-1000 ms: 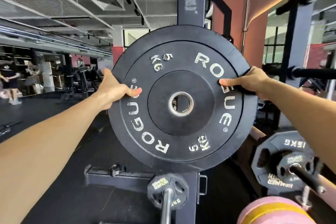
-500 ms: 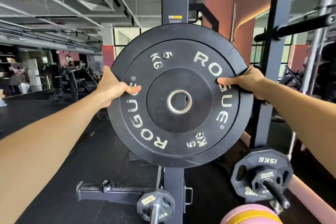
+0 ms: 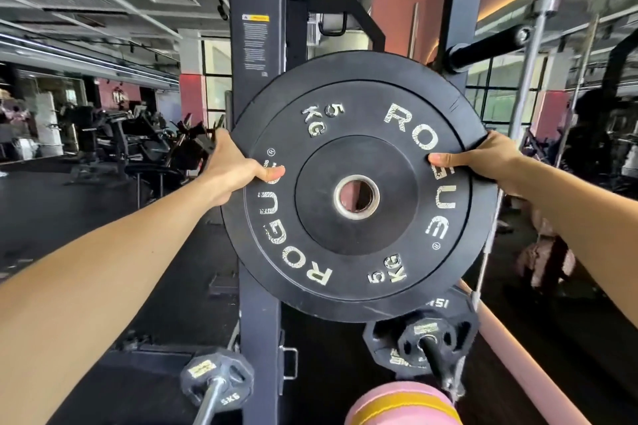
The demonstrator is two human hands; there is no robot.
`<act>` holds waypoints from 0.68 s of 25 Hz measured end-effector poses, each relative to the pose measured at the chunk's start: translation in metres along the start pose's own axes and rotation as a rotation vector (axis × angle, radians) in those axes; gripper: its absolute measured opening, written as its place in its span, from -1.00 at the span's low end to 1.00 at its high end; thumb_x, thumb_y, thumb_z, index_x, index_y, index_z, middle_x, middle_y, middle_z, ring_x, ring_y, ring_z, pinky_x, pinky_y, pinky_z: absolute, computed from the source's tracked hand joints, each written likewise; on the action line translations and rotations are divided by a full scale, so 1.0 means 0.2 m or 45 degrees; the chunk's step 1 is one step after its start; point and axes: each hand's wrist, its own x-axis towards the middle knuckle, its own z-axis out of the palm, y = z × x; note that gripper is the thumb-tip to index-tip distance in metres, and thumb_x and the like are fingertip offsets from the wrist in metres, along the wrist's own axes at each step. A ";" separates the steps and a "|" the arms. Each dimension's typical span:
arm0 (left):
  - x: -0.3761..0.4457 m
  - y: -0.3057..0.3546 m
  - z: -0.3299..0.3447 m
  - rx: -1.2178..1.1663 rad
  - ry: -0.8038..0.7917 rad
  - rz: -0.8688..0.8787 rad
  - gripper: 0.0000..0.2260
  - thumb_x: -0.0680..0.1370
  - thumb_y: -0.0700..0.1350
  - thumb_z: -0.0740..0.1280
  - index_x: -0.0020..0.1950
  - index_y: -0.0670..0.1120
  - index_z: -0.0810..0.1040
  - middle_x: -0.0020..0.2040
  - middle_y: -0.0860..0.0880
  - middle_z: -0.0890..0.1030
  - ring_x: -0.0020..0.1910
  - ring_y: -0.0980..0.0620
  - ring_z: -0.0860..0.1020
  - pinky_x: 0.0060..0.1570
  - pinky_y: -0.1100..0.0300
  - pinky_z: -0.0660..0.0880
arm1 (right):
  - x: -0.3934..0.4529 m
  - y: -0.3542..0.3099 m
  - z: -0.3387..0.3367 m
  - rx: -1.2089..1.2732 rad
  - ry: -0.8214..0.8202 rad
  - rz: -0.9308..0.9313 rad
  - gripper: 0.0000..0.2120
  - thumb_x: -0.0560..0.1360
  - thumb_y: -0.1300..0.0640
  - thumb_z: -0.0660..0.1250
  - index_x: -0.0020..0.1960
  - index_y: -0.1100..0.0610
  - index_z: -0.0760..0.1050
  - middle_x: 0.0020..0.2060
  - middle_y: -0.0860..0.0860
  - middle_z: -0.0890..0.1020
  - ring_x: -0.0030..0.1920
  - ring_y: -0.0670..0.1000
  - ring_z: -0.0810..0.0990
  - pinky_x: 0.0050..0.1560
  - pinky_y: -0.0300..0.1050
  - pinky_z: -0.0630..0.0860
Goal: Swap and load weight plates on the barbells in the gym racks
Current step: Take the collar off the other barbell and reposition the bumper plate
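While the left hand (image 3: pixel 238 171) and right hand (image 3: pixel 483 162) keep their grip clenched on the plate's (image 3: pixel 359 245) rim between them, it has moved toward the barbell sleeve (image 3: pixel 483 48) above the right grip (loading seems near).

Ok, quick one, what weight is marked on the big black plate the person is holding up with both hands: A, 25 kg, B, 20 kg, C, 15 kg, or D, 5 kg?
D: the bumper plate reads "5 KG" in worn white lettering near its top and again near its bottom, while the left hand and right hand grip its opposite edges.
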 end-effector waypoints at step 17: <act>-0.11 0.26 1.41 -0.004 -0.078 -0.083 -0.10 0.16 -0.14 0.71 0.31 -0.05 0.22 0.24 -0.04 0.53 0.24 -0.15 0.50 0.27 -0.16 0.46 | 0.57 0.67 -1.11 -0.102 0.043 0.082 -0.26 -0.12 -0.02 0.72 0.04 0.06 0.62 -0.14 -0.02 0.72 -0.19 0.01 0.71 -0.20 -0.12 0.59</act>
